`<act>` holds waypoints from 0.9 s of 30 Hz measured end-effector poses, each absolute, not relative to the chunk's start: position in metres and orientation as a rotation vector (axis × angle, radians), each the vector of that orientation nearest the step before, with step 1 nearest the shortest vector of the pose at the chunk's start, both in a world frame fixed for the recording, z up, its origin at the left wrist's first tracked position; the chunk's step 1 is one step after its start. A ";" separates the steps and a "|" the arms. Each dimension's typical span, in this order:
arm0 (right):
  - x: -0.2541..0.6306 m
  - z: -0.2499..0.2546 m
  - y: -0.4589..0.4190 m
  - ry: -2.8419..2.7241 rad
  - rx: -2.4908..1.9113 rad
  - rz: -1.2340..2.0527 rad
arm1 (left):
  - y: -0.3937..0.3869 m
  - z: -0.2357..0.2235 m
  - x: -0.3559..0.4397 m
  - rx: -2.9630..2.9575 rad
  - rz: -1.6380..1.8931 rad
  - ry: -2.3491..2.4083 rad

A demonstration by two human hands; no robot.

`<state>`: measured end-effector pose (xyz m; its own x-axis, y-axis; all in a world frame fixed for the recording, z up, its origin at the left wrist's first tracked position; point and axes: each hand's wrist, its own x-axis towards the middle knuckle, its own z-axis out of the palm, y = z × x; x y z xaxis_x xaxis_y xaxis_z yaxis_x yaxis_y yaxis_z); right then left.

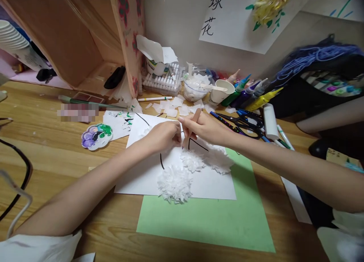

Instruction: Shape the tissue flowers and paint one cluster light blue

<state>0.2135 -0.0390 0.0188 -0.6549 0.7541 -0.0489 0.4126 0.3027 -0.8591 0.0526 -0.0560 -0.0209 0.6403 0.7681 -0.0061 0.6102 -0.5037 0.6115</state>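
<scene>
My right hand grips a wooden craft stick, its upper end rising above the fingers and its lower end near the paper. Close beside it, my left hand is closed in a pinch; whatever lies between its fingertips is hidden. Both hands are over a white sheet of paper with black lines drawn on it. White ruffled paper flowers sit on the sheet: a round one at its front edge, a smaller one below my right hand, and another at the right. Beneath lies a green sheet.
Small white paper squares are scattered behind the sheet. Farther back stand a bowl of white scraps, a paper cup and paint bottles. Black scissors lie right; a painted palette lies left.
</scene>
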 end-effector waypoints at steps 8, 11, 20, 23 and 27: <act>0.208 0.005 -0.034 -2.362 -1.027 1.318 | -0.055 -0.028 0.053 2.253 0.464 1.038; 0.209 0.003 -0.034 -2.371 -0.973 1.333 | -0.053 -0.027 0.052 2.234 0.443 1.047; 0.211 0.005 -0.038 -2.511 -0.879 1.308 | -0.050 -0.024 0.051 2.146 0.334 1.145; 0.211 0.006 -0.036 -2.511 -0.855 1.315 | -0.050 -0.023 0.051 2.140 0.325 1.122; 0.212 0.003 -0.034 -2.484 -0.904 1.317 | -0.049 -0.025 0.051 2.156 0.334 1.109</act>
